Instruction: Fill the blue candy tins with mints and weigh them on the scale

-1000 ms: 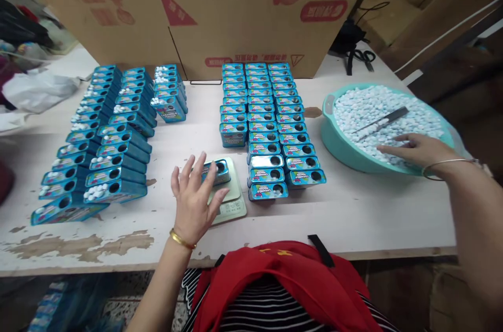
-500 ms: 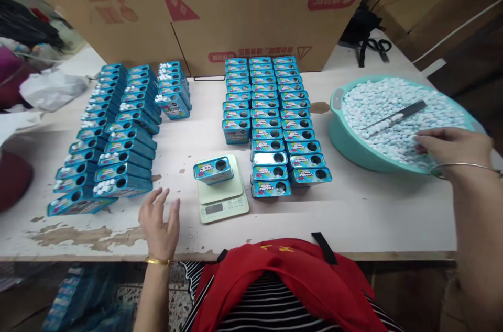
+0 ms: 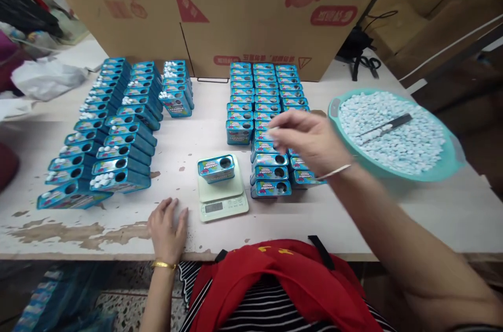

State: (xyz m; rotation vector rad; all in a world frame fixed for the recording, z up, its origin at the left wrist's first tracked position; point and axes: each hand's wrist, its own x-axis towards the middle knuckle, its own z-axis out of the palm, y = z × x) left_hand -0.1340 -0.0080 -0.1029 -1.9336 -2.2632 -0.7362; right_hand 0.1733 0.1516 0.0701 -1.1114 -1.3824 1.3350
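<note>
My right hand [image 3: 310,141] is in the air above the right-hand rows of blue tins, its fingers pinched. A pale blur at the fingertips looks like white candy [image 3: 274,132]; how many pieces I cannot tell. My left hand [image 3: 168,230] rests on the table with fingers apart, holding nothing, left of a kitchen scale [image 3: 222,207]. On the scale stands a blue tin [image 3: 216,168] with a round opening in its top. A turquoise basin [image 3: 334,108] full of small white candies [image 3: 408,151] is at the right, a dark flat blade-like tool [image 3: 393,125] lying on them.
Rows of tins [image 3: 271,188] stand right of the scale. At the left, more tins [image 3: 121,181] stand in rows, many with white candies on top. A large cardboard box [image 3: 251,18] stands behind them. Scissors [image 3: 370,65] lie at the back right, a white plastic bag [image 3: 49,79] at the left.
My right hand has moved left from the basin to above the tins, still pinched. My left hand has come down onto the table. The tin on the scale has stayed.
</note>
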